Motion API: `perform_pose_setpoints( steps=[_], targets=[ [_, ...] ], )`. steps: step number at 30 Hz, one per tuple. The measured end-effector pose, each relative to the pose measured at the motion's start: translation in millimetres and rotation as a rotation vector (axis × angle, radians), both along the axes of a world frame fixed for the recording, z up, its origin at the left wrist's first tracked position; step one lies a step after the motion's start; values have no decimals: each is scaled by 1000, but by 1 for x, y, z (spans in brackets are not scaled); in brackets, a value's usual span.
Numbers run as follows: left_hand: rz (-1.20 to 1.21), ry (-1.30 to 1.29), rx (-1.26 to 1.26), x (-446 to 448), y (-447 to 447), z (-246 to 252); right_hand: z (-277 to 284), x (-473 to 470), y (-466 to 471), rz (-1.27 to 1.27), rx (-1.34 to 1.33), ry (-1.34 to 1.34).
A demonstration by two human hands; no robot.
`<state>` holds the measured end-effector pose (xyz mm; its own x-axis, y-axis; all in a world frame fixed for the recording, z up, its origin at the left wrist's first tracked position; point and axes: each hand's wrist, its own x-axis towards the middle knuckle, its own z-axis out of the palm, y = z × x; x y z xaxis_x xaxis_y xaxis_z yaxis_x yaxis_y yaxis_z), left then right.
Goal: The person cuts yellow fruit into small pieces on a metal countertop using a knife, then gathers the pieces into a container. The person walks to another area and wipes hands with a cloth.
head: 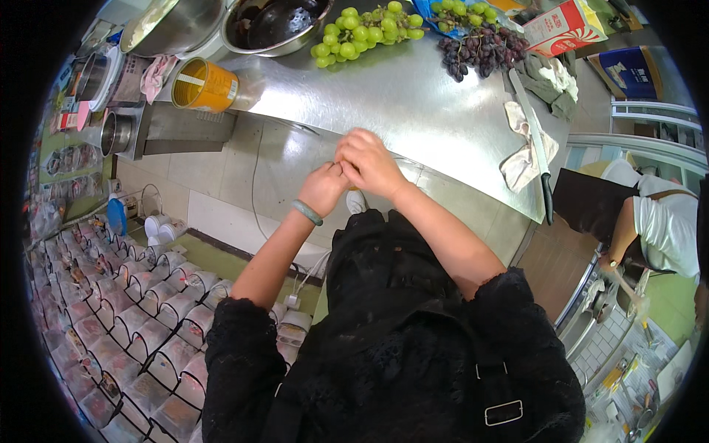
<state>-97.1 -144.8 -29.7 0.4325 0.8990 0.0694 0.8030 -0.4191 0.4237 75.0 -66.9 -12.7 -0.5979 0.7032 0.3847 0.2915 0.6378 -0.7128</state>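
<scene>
My left hand, with a grey-green bangle at its wrist, meets my right hand in front of my black apron. The fingers of both are bent together and touch, and anything between them is hidden. Both are at the near edge of a stainless steel table. Beyond them on the steel lie a bunch of green grapes and a bunch of dark grapes. A long knife with a black handle lies over a pale cloth to the right.
An open yellow tin stands at the left edge. Behind it are a steel bowl of dark glossy mass and a steel bowl with white cream. A red carton lies back right. Another person works at right. Packed bags hang left.
</scene>
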Motion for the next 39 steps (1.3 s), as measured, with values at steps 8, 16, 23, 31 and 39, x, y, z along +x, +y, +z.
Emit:
perform_pose_setpoints(
  steps=[8,16,23,31,39],
  targets=[
    [49,-59,90,-14,-29,-6,-6,14,-39,-99,-967,606],
    [121,-25,8,-50,-66,9,20,105,-54,-392,-737,502],
    [458,5,38,-92,-120,13,0,153,-108,-494,-733,315],
    [1088,-52,21,-45,-163,-42,-119,150,-114,-307,-1075,-93],
    [1465,-199,-101,-2,-192,-194,-365,113,-87,-193,-987,-722]
  ],
)
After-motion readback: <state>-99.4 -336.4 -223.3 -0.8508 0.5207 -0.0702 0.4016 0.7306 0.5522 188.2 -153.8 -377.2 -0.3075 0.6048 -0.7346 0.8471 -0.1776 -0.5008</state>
